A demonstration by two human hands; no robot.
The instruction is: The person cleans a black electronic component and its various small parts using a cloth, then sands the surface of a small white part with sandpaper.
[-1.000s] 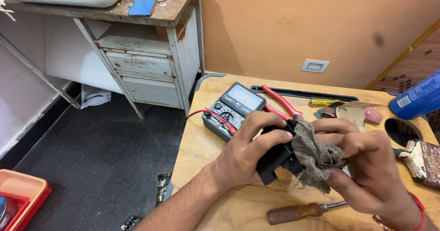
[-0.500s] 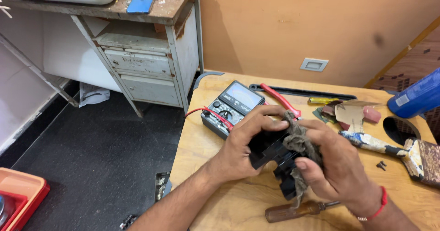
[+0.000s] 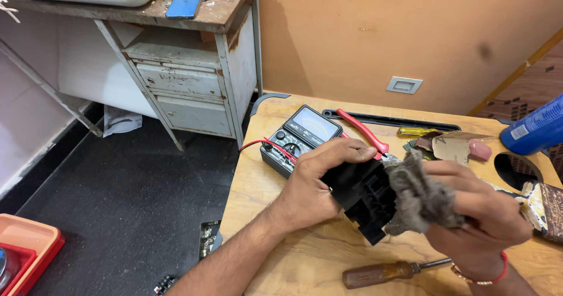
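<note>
My left hand [image 3: 319,181] grips a black plastic block-shaped part [image 3: 363,197] above the wooden table [image 3: 281,255]. A grey rag [image 3: 417,196] is bunched in my right hand [image 3: 478,214] and pressed against the part's right side. Just behind my left hand lies a black analogue multimeter [image 3: 299,137] with red leads [image 3: 258,145]. A screwdriver with a brown wooden handle [image 3: 381,272] lies on the table below my hands.
Red-handled pliers [image 3: 360,129], a yellow-handled tool [image 3: 416,132], brown paper scraps [image 3: 454,146] and a blue spray can [image 3: 536,129] sit at the back right. A round hole [image 3: 519,170] opens in the tabletop. A grey metal cabinet [image 3: 187,85] with a blue phone [image 3: 185,2] stands left; an orange tray [image 3: 26,249] is on the floor.
My right hand with the rag has slid from over the part's front to its right side. The left hand keeps its hold, and the view has shifted slightly.
</note>
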